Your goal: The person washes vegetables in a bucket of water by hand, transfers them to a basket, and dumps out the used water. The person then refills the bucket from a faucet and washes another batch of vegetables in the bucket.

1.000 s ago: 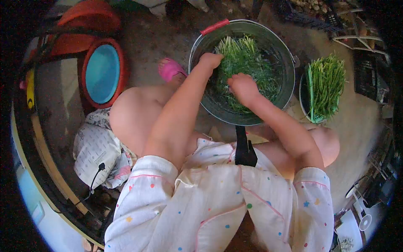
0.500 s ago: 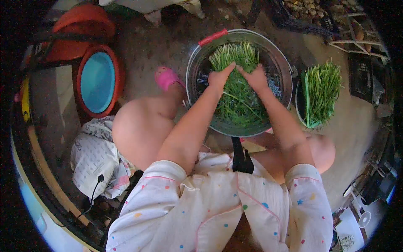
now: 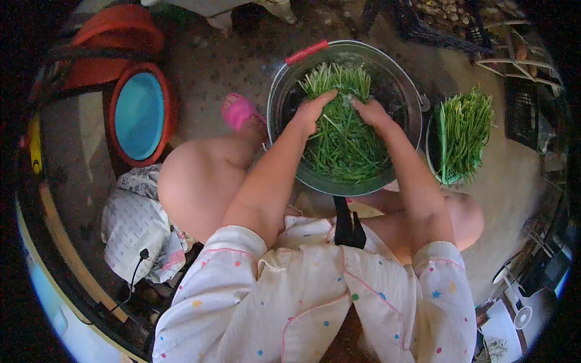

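A large bunch of long, thin green leaves with pale cut ends, which look like garlic chives [image 3: 350, 142], lies in a round metal bucket [image 3: 404, 71]. My left hand [image 3: 313, 112] is closed around the left side of the bunch near its cut ends. From the right side my right hand [image 3: 371, 113] grips the same bunch, thumb on top and the other fingers hidden among the leaves. The cut ends point away from me, and the loose leaf tips spread towards me. Dark liquid shows beside the leaves inside the bucket.
Right of the bucket, a second bunch of chives [image 3: 465, 136] stands in a green-rimmed container. A blue basin [image 3: 140, 118] inside a reddish-brown tub is on the left, near a white sack [image 3: 136, 227]. A black crate [image 3: 445, 27] stands at the upper right. My knees flank the bucket.
The leaves in the bucket have spread wider and show more at the surface. My thumbs have moved slightly apart, while both hands keep hold of the bunch.
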A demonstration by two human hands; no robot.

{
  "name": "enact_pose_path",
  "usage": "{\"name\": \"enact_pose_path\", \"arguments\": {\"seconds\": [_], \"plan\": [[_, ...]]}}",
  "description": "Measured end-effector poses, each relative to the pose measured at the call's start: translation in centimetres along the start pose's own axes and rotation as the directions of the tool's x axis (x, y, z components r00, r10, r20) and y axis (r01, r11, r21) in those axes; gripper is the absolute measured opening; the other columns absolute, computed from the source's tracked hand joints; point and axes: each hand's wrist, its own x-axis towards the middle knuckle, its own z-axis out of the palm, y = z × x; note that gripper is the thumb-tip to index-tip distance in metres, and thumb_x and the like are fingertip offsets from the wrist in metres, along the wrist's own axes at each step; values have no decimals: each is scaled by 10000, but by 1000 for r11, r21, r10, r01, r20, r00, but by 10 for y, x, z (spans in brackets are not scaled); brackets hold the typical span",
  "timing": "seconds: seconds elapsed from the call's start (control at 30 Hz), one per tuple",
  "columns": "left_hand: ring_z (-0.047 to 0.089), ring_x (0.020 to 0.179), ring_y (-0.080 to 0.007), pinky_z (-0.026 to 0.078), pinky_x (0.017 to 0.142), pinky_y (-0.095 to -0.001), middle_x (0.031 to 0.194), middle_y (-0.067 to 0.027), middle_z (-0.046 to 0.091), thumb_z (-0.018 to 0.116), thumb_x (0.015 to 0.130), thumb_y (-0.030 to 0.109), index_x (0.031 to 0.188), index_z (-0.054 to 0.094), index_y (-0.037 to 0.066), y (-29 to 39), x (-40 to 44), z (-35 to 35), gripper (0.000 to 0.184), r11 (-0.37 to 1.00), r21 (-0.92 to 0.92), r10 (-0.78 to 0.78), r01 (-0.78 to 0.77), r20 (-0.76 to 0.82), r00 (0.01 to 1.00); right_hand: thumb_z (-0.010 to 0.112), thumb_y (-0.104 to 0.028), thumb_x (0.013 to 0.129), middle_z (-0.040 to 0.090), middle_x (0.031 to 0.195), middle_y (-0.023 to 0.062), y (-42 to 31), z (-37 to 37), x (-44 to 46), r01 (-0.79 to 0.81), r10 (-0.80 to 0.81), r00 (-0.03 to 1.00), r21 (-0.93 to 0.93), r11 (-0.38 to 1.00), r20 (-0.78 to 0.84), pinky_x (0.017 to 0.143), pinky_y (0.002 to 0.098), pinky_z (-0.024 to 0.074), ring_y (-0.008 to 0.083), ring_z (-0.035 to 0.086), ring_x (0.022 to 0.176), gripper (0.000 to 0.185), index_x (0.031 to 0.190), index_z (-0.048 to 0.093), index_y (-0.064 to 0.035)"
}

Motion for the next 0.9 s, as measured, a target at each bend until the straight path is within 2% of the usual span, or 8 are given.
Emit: {"name": "enact_pose_path", "arguments": {"seconds": [0.07, 0.13, 0.23, 0.37, 0.5, 0.7, 0.8, 0.9], "plan": [[668, 883, -276, 570, 717, -420, 1115, -183, 636, 796, 756, 276, 1201, 547, -86, -5, 0, -1, 625, 988, -142, 52, -60, -61, 997, 552, -479, 902, 430, 1378, 271, 6, 3, -14, 144, -189, 966, -241, 960, -174, 1025, 432, 389, 399, 461, 1232, 686, 1321, 438, 52], [668, 878, -269, 571, 715, -417, 1098, -172, 644, 792, 763, 281, 1194, 556, -75, -12, 9, -9, 606, 989, -122, 67, -81, -114, 991, 665, -340, 821, 527, 1216, 238, 7, 17, -48, 280, -591, 659, -576, 768, -466, 968, 458, 422, 394, 483, 1165, 511, 1167, 538, 15], [657, 919, -266, 561, 758, -424, 1128, -158, 635, 784, 779, 321, 1217, 556, -45, -10, -9, -5, 616, 980, -173, 82, -95, -79, 993, 718, -284, 768, 552, 1127, 189, -18, 32, -109, 489, -794, 503, -644, 588, -342, 886, 459, 446, 358, 531, 1055, 463, 1105, 550, -14], [650, 949, -265, 551, 794, -448, 1136, -137, 637, 743, 817, 375, 1219, 565, 1, -10, -15, -8, 577, 974, -139, 170, -179, -74, 983, 741, -199, 737, 548, 967, 155, 2, 57, -91, 560, -811, 506, -605, 567, -292, 796, 461, 457, 356, 560, 932, 292, 925, 570, -54], [662, 928, -274, 557, 791, -460, 1123, -137, 652, 726, 834, 398, 1202, 569, -3, -11, 0, -24, 566, 991, 77, 125, -109, -251, 960, 680, -153, 807, 579, 1046, 178, 26, 28, -56, 618, -658, 506, -298, 728, -558, 860, 450, 461, 384, 566, 988, 243, 995, 597, -23], [542, 1159, -304, 475, 919, -421, 1284, -199, 542, 821, 728, 385, 1316, 451, -79, -3, -34, 5, 836, 962, 187, 258, -198, -393, 883, 659, -410, 838, 551, 1170, 281, 16, 6, -26, 437, -617, 522, -437, 786, -589, 928, 456, 451, 411, 546, 1079, 656, 1236, 492, 84], [551, 1134, -286, 482, 904, -432, 1271, -174, 552, 833, 726, 349, 1292, 490, -22, -32, 20, -16, 759, 943, 191, 328, -273, -384, 863, 585, -730, 756, 461, 1313, 341, 2, 22, -1, 270, -421, 727, -339, 901, -542, 969, 462, 435, 412, 512, 1190, 1037, 1302, 424, 137], [577, 1085, -258, 523, 810, -439, 1237, -138, 576, 831, 745, 256, 1255, 536, 35, -13, 1, 2, 629, 947, 235, 299, -221, -387, 872, 580, -745, 746, 494, 1285, 332, 3, 17, 13, 162, -222, 914, -196, 967, -339, 953, 442, 451, 403, 542, 1153, 1044, 1307, 435, 123]]}}
